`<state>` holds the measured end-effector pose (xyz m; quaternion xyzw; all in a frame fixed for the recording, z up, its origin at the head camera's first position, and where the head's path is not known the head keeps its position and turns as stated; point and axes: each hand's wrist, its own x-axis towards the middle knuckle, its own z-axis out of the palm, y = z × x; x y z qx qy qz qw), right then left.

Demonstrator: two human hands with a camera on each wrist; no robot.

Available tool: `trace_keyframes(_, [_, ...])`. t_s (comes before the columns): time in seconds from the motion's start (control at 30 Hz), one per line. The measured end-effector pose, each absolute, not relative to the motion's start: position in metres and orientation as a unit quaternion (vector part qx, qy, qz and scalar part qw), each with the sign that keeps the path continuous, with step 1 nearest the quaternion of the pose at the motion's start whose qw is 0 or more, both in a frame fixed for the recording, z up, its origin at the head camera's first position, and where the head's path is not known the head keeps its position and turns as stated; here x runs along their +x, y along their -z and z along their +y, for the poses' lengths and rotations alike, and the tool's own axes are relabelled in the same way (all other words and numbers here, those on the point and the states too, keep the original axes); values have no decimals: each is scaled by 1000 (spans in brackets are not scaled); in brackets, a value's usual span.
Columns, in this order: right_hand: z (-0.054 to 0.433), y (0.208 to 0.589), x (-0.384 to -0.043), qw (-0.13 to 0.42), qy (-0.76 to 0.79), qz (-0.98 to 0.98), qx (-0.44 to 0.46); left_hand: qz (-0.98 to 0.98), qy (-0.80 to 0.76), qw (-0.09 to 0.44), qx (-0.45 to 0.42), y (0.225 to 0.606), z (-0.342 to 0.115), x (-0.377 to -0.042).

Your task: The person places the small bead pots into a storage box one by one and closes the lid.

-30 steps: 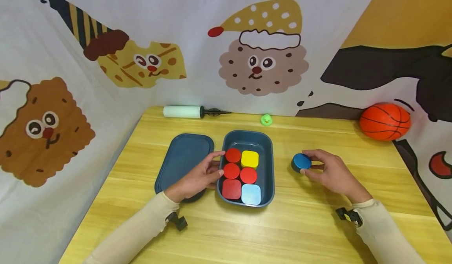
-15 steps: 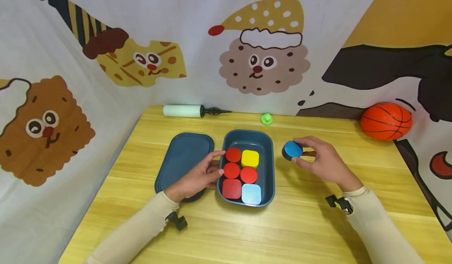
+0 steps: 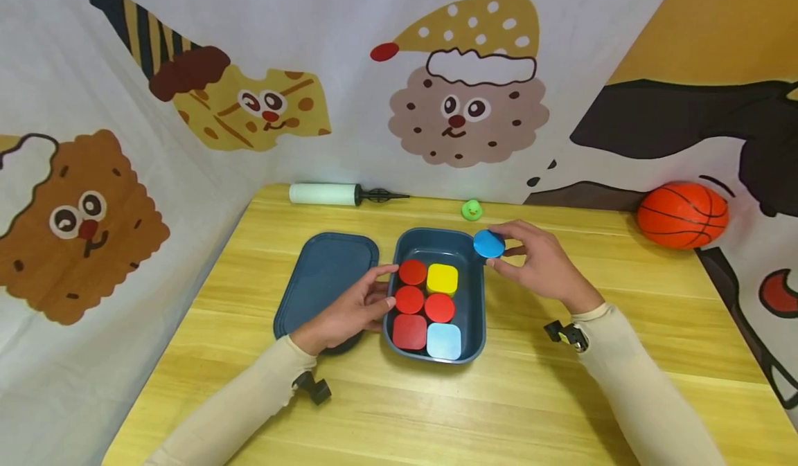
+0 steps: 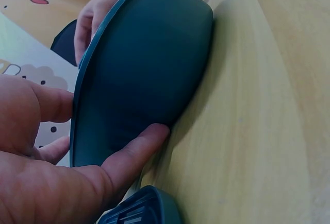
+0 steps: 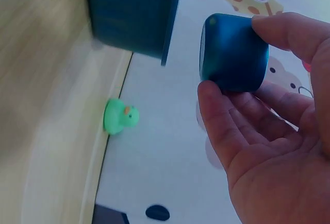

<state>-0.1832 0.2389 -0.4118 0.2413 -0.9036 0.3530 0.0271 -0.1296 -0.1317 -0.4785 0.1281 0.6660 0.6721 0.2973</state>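
Observation:
In the head view my right hand (image 3: 539, 262) pinches a blue-topped round block (image 3: 489, 244) by its side, thumb and fingers on opposite sides. The right wrist view shows this block (image 5: 234, 52) raised above the tabletop. It overlaps the far right rim of a dark blue box (image 3: 479, 314). Inside the box lie three red round blocks (image 3: 409, 300), a red square block (image 3: 409, 332), a yellow square block (image 3: 442, 279) and a light blue square block (image 3: 444, 341). My left hand (image 3: 349, 312) touches the box's left side, its fingers (image 4: 135, 152) along the outer wall.
A dark blue lid (image 3: 330, 272) lies left of the box, partly under my left hand. At the table's back edge are a white hand pump (image 3: 324, 194) and a green rubber duck (image 3: 472, 210). An orange basketball (image 3: 682, 215) sits at the back right corner.
My right hand has carried the blue-topped block up and to the left, from the table right of the box to its far right rim. The left hand has stayed at the box's side.

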Motion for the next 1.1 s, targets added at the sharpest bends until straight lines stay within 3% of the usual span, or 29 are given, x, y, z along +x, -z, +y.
trace_keyframes(0.6, [176, 431, -210, -14, -352, -899, 262, 668, -669, 299, 132, 478, -133, -130])
trace_keyframes(1.1, [144, 450, -224, -13, -293, -918, 267, 664, -671, 303, 133, 478, -134, -131])
